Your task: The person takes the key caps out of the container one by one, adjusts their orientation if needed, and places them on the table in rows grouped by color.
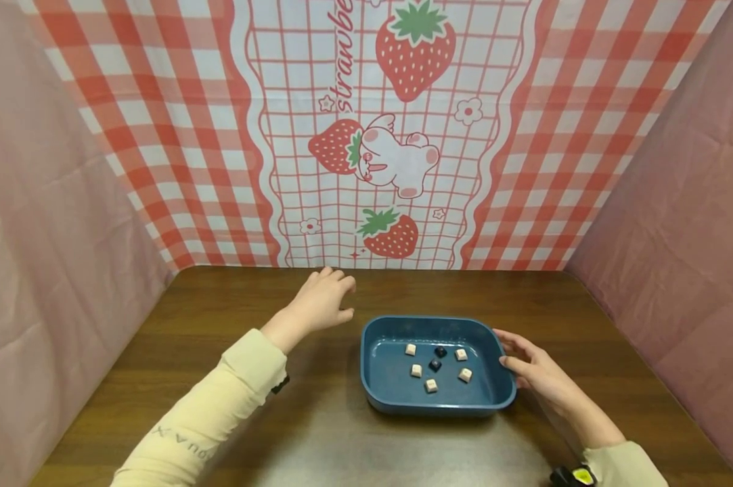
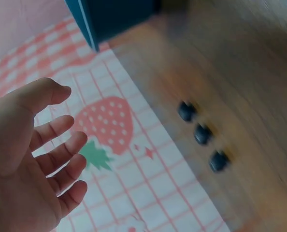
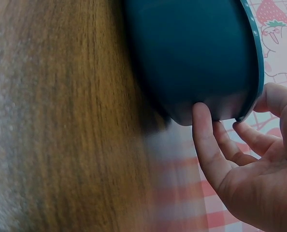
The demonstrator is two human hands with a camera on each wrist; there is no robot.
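A blue rectangular plastic tray [image 1: 439, 410] sits on the wooden table, with several white keycaps [image 1: 431, 385] and two black ones [image 1: 435, 365] scattered over its bottom. My right hand [image 1: 539, 372] grips the tray's right end, thumb at the rim and fingers against the outer wall [image 3: 196, 58]. To the left of the tray my left hand [image 1: 317, 301] hovers with relaxed, slightly bent fingers and an empty palm, as the left wrist view shows. That view also has three black keycaps [image 2: 203, 134] in a row on the table, hidden behind the left hand in the head view.
A red-and-white checked strawberry cloth [image 1: 403, 162] hangs along the table's back edge. Pink fabric [image 1: 55, 223] walls off the left side, and more pink fabric [image 1: 677, 203] the right. Brown wooden table [image 1: 317, 419] lies in front of the tray.
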